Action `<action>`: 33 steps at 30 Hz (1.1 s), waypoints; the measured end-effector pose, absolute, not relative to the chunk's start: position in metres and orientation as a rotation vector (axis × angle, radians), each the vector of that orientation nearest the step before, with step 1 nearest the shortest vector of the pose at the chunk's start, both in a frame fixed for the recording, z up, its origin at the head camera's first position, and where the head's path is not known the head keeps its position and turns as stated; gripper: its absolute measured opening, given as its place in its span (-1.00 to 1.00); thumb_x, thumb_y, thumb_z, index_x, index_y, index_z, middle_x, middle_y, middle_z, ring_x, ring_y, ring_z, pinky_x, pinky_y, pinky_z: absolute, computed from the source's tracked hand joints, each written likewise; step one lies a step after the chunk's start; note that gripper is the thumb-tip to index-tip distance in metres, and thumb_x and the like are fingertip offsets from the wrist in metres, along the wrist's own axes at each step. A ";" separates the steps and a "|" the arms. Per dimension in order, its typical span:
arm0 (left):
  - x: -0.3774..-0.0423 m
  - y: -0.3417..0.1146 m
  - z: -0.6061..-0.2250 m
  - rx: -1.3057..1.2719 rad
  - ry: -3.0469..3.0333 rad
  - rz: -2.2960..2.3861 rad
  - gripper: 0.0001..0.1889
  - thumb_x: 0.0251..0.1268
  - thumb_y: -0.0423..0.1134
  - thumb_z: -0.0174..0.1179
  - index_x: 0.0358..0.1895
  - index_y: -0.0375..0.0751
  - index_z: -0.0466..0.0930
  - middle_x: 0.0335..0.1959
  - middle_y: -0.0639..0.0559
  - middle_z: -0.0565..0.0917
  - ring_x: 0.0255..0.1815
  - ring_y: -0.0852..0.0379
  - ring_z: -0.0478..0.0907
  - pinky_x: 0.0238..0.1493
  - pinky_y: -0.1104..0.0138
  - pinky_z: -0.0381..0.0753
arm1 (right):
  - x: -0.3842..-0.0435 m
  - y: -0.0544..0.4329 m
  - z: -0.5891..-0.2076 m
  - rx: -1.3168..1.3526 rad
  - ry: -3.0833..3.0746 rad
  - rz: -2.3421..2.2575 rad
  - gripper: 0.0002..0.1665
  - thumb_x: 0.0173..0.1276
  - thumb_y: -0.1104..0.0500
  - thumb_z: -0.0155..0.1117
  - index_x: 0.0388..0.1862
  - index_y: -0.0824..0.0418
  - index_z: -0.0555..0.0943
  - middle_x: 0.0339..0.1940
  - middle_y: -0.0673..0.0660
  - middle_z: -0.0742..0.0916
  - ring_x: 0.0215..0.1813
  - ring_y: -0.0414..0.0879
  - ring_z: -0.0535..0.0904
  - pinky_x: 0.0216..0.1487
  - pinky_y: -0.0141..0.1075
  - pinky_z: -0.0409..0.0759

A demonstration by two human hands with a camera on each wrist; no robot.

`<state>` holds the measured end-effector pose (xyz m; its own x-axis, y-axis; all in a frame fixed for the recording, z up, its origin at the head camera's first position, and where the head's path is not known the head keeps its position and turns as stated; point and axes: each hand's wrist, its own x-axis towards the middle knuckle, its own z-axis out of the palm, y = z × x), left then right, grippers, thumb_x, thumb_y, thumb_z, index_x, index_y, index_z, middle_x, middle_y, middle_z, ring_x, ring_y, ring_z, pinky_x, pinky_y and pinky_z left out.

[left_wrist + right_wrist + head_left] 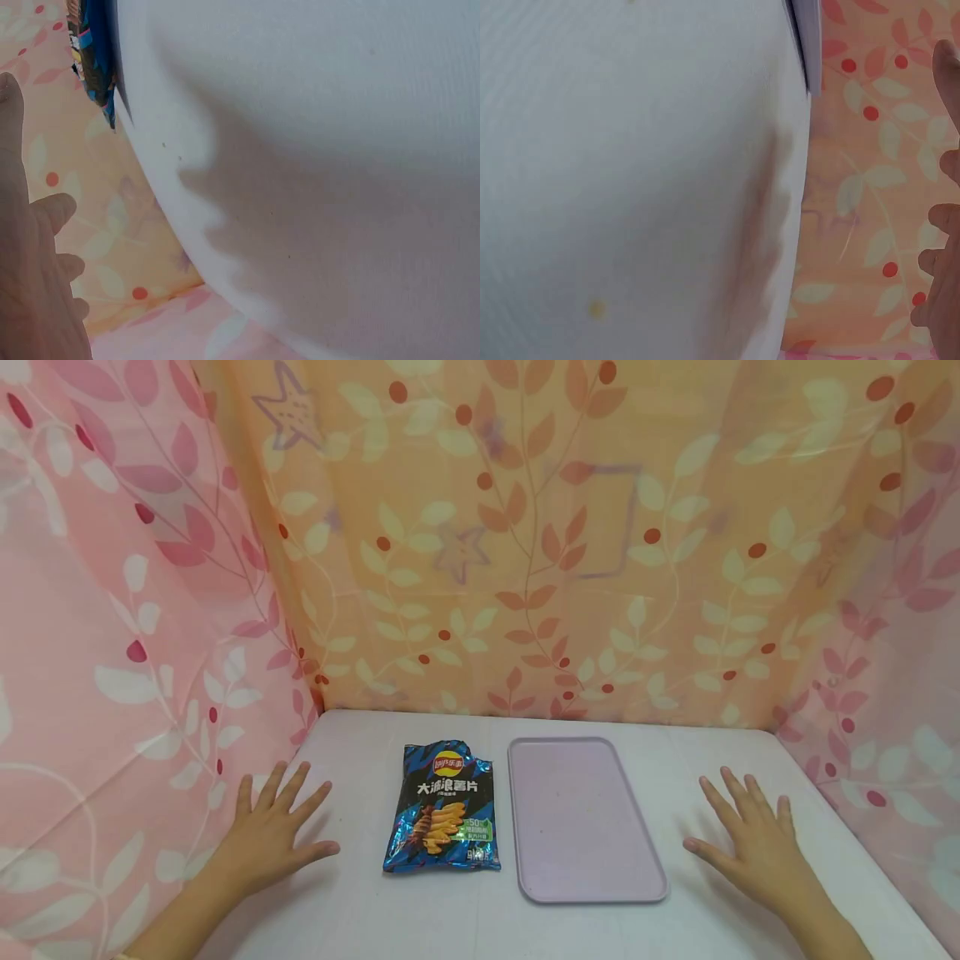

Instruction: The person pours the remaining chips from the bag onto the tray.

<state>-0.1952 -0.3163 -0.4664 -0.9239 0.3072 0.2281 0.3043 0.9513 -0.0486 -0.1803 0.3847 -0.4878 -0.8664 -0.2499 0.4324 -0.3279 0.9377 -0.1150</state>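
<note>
A blue and black bag of potato chips (442, 810) lies face up on the white table, its printed front showing a yellow and red logo. To its right is a flat light purple tray (581, 818) with a low rim. My left hand (273, 831) hovers left of the bag, fingers spread and holding nothing. On the far side of the tray, my right hand (753, 843) is likewise spread above the table, touching nothing. The left wrist view catches the bag's edge (96, 60); the right wrist view shows the tray's edge (807, 45).
White cloth covers the table (420, 918). Behind it hangs an orange floral curtain (525, 527), with pink floral curtains on the left (135, 610) and right (885, 652) close to the table's sides. Both hands cast soft shadows on the cloth.
</note>
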 end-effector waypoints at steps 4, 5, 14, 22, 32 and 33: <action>-0.196 -0.312 -0.468 -0.441 -2.901 -0.013 -0.02 0.19 0.60 0.02 0.59 0.11 0.26 0.65 -0.27 0.08 0.68 -0.34 -0.30 0.42 -0.28 -0.79 | -0.181 0.382 -0.489 0.429 -2.666 0.308 0.18 0.26 -0.26 0.45 0.70 0.01 0.07 0.68 0.34 0.11 0.69 0.34 -0.26 0.43 0.46 -0.56; -0.196 -0.311 -0.469 -0.438 -2.905 -0.018 -0.02 0.19 0.60 0.01 0.59 0.12 0.25 0.65 -0.27 0.08 0.68 -0.35 -0.28 0.42 -0.28 -0.78 | -0.182 0.381 -0.489 0.427 -2.664 0.327 0.17 0.26 -0.25 0.45 0.70 0.01 0.07 0.68 0.35 0.12 0.69 0.35 -0.24 0.45 0.45 -0.56; -0.199 -0.298 -0.478 -0.421 -2.918 -0.173 0.00 0.18 0.59 0.06 0.59 0.10 0.25 0.63 -0.27 0.12 0.62 -0.43 -0.11 0.45 -0.39 -0.61 | -0.185 0.369 -0.489 0.407 -2.682 0.536 0.12 0.33 -0.16 0.44 0.70 0.02 0.06 0.62 0.41 0.23 0.60 0.49 0.00 0.50 0.45 -0.38; -0.200 -0.285 -0.485 -0.414 -2.926 -0.302 -0.02 0.20 0.54 0.12 0.58 0.04 0.28 0.61 -0.28 0.18 0.60 -0.47 -0.08 0.41 -0.50 -0.29 | -0.188 0.361 -0.491 0.348 -2.707 0.667 0.12 0.33 -0.15 0.45 0.70 0.03 0.07 0.53 0.45 0.34 0.43 0.55 0.23 0.27 0.54 0.15; -0.204 -0.266 -0.491 -0.385 -2.936 -0.394 -0.04 0.22 0.48 0.17 0.58 0.01 0.27 0.58 -0.26 0.26 0.59 -0.44 0.03 0.40 -0.51 -0.15 | -0.190 0.349 -0.494 0.287 -2.755 0.732 0.05 0.37 -0.18 0.40 0.67 0.12 0.14 0.41 0.46 0.44 0.38 0.49 0.30 0.20 0.49 0.28; -0.205 -0.264 -0.492 -0.380 -2.942 -0.400 -0.04 0.22 0.48 0.17 0.58 0.00 0.27 0.58 -0.26 0.27 0.58 -0.44 0.05 0.40 -0.51 -0.13 | -0.190 0.348 -0.494 0.284 -2.758 0.742 0.04 0.38 -0.18 0.40 0.66 0.14 0.16 0.40 0.46 0.44 0.38 0.48 0.31 0.21 0.48 0.29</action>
<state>-0.2046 -0.2645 -0.4919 -0.9571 0.2282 0.1788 0.2677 0.9324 0.2427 -0.1901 0.3479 -0.4940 -0.9440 -0.1175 0.3082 -0.2563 0.8494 -0.4613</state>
